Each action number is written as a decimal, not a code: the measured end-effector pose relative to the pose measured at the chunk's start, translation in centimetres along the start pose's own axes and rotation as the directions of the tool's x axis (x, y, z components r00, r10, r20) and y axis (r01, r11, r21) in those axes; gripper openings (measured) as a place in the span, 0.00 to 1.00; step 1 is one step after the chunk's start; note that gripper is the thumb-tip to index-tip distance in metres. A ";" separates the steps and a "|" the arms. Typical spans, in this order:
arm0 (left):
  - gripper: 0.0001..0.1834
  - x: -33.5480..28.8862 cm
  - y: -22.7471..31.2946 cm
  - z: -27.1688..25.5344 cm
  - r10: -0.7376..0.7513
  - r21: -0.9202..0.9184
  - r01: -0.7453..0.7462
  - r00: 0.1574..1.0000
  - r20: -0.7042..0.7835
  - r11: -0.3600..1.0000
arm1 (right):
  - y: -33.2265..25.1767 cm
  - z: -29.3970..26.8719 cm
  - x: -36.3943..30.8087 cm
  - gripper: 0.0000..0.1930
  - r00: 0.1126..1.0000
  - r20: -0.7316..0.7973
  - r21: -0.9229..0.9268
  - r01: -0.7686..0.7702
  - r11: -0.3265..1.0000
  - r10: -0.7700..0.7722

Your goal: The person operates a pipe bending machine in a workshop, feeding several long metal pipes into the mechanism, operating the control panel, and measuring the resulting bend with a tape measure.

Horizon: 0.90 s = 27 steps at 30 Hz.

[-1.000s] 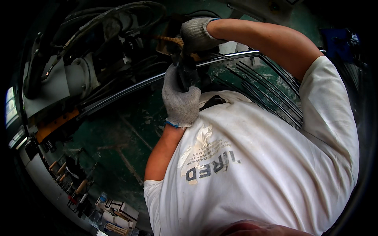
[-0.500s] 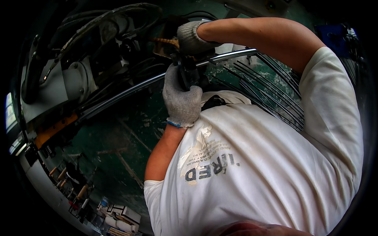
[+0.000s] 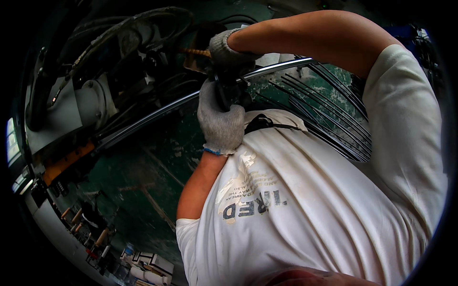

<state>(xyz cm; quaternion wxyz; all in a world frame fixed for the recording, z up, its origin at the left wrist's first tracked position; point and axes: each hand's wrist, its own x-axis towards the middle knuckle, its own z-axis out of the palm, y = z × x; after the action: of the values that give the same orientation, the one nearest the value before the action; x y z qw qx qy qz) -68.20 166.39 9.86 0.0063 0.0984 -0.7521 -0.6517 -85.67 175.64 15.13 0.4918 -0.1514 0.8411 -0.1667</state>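
Observation:
My left hand [image 3: 222,121], in a grey knit glove, curls around a dark block-like part [image 3: 232,90] beside the long shiny rail. Its thumb lies over the near side. Just beyond it, my right hand [image 3: 228,49], also gloved, is bent down over the top of the same dark assembly. The right fingers are mostly hidden, and what they grip is too dark to make out. From the left side of the right glove a yellowish ridged rod [image 3: 196,52] sticks out. The shiny metal rail [image 3: 167,108] runs slantwise behind my left hand.
Several thin dark rods [image 3: 329,107] lie at the right. Dark hoses [image 3: 129,21] and a pale machine housing [image 3: 90,102] stand at the left, with an orange bar [image 3: 69,162] below. Wooden-handled tools [image 3: 101,237] and pale boxes [image 3: 155,262] are at the lower left.
My right hand has shifted slightly left, and its forearm and elbow have risen a little. My left hand stays almost in place on the dark part.

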 end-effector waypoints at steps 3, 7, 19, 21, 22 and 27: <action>0.28 0.3 0.5 0.3 0.008 -0.023 -0.007 1.000 0.008 1.000 | 1.2 0.9 1.8 0.21 0.993 -0.044 -0.384 0.082 0.920 -0.107; 0.29 -0.1 0.5 0.1 -0.019 -0.006 0.019 1.000 -0.002 1.000 | 1.4 1.2 1.8 0.19 0.994 0.016 -0.375 0.104 0.921 -0.106; 0.33 0.2 -0.1 -0.2 -0.074 -0.085 0.081 0.994 0.076 0.993 | 3.2 0.5 1.3 0.17 0.955 0.138 -0.156 0.282 0.947 -0.262; 0.34 0.2 -0.6 -0.2 -0.001 -0.044 0.003 0.999 0.041 0.999 | 2.5 -0.3 -0.1 0.16 0.955 0.162 -0.228 0.279 0.933 -0.246; 0.34 0.3 -0.7 0.0 0.039 -0.022 -0.039 0.999 0.033 0.999 | 3.4 0.0 0.5 0.17 0.947 0.159 -0.222 0.309 0.925 -0.279; 0.35 0.1 1.2 0.1 -0.176 -0.149 0.180 0.984 0.038 0.972 | 7.5 0.0 3.1 0.25 0.882 0.180 -0.165 0.464 0.870 -0.436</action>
<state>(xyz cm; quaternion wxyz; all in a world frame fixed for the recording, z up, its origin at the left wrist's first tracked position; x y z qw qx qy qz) -68.51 166.60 11.03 -0.0540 0.1565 -0.6886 -0.7060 -87.82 181.08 9.53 0.4776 -0.4039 0.7593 -0.1793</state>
